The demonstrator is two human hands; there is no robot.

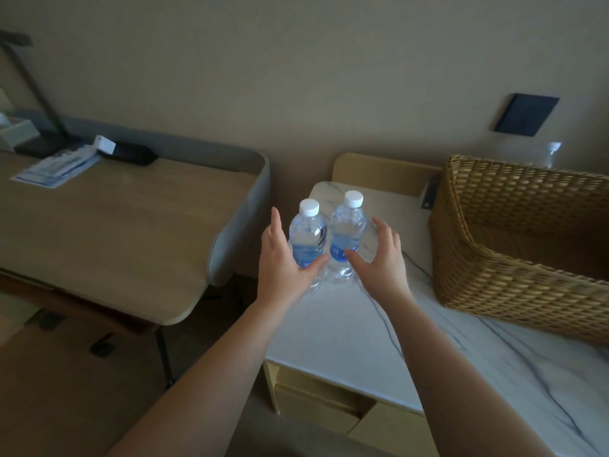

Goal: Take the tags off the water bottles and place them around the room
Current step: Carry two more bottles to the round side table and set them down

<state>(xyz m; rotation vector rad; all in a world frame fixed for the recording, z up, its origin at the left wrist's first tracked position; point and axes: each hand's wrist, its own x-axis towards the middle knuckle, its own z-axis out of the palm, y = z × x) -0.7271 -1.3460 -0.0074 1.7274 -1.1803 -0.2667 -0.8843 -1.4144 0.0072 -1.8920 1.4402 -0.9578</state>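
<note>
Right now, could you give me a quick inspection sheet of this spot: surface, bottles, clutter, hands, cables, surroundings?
Surface: white marble-look counter, bare near its front edge.
Job's things: left water bottle and right water bottle upright, side by side, white caps on, blue labels; no tags made out.
Clutter: wicker basket on the counter's right.
Hands: left hand and right hand open, flanking the bottles, thumbs against them.
Cables: nothing seen.
Surroundings: wooden desk with desk lamp and papers; dark wall panel.
</note>
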